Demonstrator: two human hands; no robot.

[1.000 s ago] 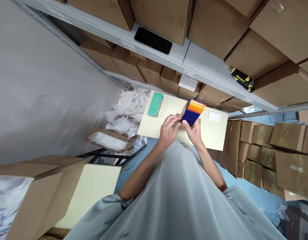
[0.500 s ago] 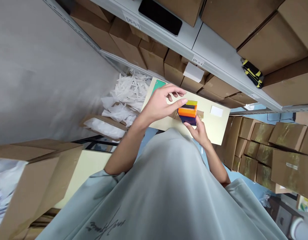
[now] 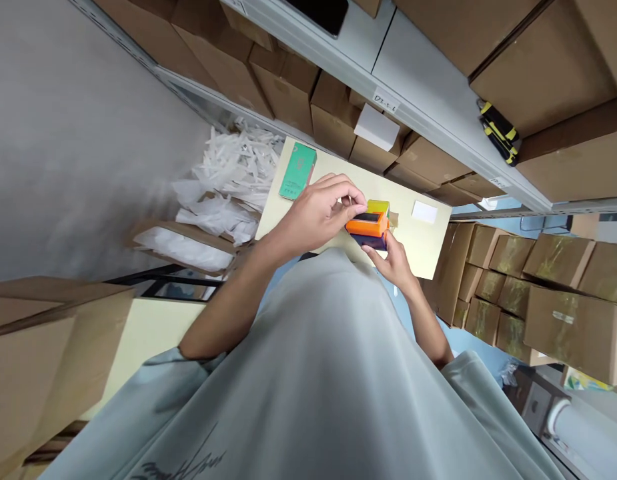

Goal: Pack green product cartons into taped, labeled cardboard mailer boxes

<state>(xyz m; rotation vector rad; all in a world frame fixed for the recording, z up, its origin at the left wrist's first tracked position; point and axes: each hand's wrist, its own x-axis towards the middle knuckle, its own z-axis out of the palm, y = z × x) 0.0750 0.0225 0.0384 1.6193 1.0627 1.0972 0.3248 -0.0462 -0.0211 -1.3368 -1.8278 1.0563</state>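
My right hand (image 3: 397,265) grips a small blocky orange-and-navy item (image 3: 367,229) by its lower right side. It has a dark strip along its top and a yellow-green part behind; its exact kind does not show. At its upper left edge, my left hand (image 3: 324,208) has thumb and fingertips pinched together. Whatever lies between those fingertips is too small or hidden to make out. Both hands are above a pale yellow tabletop (image 3: 413,243). Beyond my left hand lies a green box (image 3: 298,171).
A white paper slip (image 3: 424,212) lies on the table's right. White packing scraps (image 3: 241,160) pile up at left. Ahead, a shelf (image 3: 423,100) carries cartons, a black phone (image 3: 328,12) and yellow-black pliers (image 3: 498,133). Taped cartons (image 3: 558,320) are stacked at right.
My left thumb and fingers have closed into a pinch at the item's edge; before, they were spread. More of the green box shows as the view has shifted.
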